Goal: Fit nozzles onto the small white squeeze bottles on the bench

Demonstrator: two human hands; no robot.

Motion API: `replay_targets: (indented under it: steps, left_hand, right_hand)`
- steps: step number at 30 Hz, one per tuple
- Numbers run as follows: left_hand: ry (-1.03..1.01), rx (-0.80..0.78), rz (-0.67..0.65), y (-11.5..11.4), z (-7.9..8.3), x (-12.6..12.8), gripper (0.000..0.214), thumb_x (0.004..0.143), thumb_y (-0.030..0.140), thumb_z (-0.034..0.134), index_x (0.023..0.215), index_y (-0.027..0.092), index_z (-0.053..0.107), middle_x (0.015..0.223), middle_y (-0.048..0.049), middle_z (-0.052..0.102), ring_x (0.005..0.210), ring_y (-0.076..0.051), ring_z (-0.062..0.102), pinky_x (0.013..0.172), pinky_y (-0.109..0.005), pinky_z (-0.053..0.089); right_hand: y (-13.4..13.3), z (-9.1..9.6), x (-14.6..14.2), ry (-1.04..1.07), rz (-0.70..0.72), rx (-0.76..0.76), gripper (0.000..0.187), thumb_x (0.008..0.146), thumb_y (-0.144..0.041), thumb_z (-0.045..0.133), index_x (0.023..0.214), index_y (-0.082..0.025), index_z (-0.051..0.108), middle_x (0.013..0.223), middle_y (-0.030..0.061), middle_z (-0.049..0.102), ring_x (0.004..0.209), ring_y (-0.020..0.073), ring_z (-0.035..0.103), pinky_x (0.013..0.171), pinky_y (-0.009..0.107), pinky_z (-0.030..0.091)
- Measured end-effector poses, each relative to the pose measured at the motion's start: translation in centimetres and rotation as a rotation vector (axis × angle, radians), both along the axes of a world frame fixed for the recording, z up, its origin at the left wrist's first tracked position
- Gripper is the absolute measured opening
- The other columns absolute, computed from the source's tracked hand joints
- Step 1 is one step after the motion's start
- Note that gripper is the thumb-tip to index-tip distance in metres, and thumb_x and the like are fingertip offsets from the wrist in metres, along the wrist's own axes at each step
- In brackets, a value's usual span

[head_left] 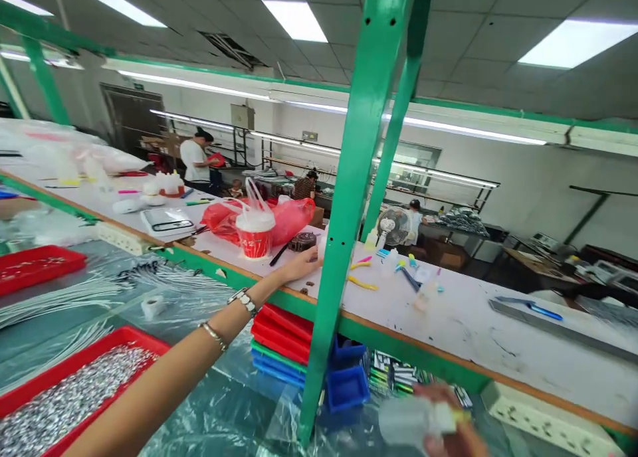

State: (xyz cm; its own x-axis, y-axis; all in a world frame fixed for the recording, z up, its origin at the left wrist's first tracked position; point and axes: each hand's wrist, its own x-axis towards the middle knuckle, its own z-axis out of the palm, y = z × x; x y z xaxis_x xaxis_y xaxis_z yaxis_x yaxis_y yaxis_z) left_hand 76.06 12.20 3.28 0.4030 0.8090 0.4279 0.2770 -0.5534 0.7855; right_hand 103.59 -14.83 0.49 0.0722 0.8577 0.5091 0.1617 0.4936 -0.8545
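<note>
Beside your outstretched left hand [302, 266], fingers loosely open on the shelf [448, 317], steady the blurred bottle [409, 420] your right hand [448, 424] grips.

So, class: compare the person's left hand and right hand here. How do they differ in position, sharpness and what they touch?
The left hand is stretched far up to the white shelf, beside a small white item; the right hand stays low and close to the camera. The left hand is sharp, the right hand blurred. The right hand grips a pale bottle; whether the left hand grips anything cannot be told. Both are bare.
</note>
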Motion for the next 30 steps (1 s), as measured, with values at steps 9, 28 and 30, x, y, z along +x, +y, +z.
replay_targets:
  steps: [9, 28, 30]
  left_hand:
    - [-0.049, -0.160, 0.005, -0.6, 0.4, 0.3, 0.030, 0.092, 0.031, 0.059, 0.117, 0.015, 0.056, 0.115, -0.0082, 0.060, 0.096, -0.022, 0.063, 0.081, -0.041, 0.055]
    - [-0.082, -0.251, -0.002, 0.0, 0.0, -0.2, 0.026, 0.092, 0.030, 0.059, 0.112, 0.014, 0.058, 0.107, -0.0067, 0.063, 0.088, -0.019, 0.064, 0.075, -0.037, 0.056]
    - [-0.090, -0.248, 0.004, -0.1, 0.1, -0.1, 0.026, 0.092, 0.030, 0.059, 0.112, 0.014, 0.058, 0.108, -0.0069, 0.063, 0.089, -0.019, 0.064, 0.076, -0.037, 0.056]
  right_hand:
    - [2.6, 11.5, -4.1, 0.205, 0.443, 0.039, 0.047, 0.068, -0.049, 0.079, 0.106, -0.025, 0.064, 0.097, 0.0065, 0.068, 0.088, 0.0244, 0.063, 0.080, 0.037, 0.050]
    - [0.6, 16.1, -9.1, 0.450, 0.778, 0.019, 0.041, 0.084, -0.052, 0.050, 0.103, -0.021, 0.069, 0.068, 0.0003, 0.049, 0.047, 0.0129, 0.034, 0.049, 0.026, 0.034]
    - [0.6, 15.9, -9.2, 0.431, 0.751, 0.029, 0.043, 0.085, -0.057, 0.050, 0.100, -0.022, 0.069, 0.067, -0.0001, 0.049, 0.046, 0.0125, 0.033, 0.048, 0.025, 0.033]
